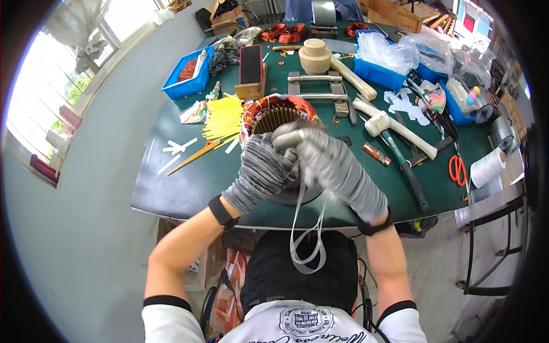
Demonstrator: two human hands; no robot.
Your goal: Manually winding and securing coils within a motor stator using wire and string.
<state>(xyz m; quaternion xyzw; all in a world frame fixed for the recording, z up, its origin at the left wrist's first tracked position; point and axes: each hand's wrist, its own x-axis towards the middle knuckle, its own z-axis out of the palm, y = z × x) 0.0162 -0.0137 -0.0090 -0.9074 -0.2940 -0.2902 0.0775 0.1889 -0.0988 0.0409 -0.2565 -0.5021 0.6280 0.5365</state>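
In the middle of the frame, a ring-shaped part with copper winding (pixel 277 119) stands on the dark green table (pixel 200 183), and both gloved hands are at its near side. The left hand (pixel 264 163) has its fingers curled near the rim. The right hand (pixel 326 160) is blurred and lies against the left one, with its fingers bent; what exactly the fingertips pinch, I cannot tell. From under the right hand a pale strip (pixel 323 254) hangs in a loop, down over the table's edge. To the left of the ring lie a bundle of yellow strips (pixel 223 117) and a pointed wooden stick (pixel 194 158). Above them, a phone (pixel 250 64) leans on a wooden stand (pixel 250 91). On the right side of the frame there are a pale mallet (pixel 377 123), scissors with orange handles (pixel 457 170) and a white spool (pixel 488 169).
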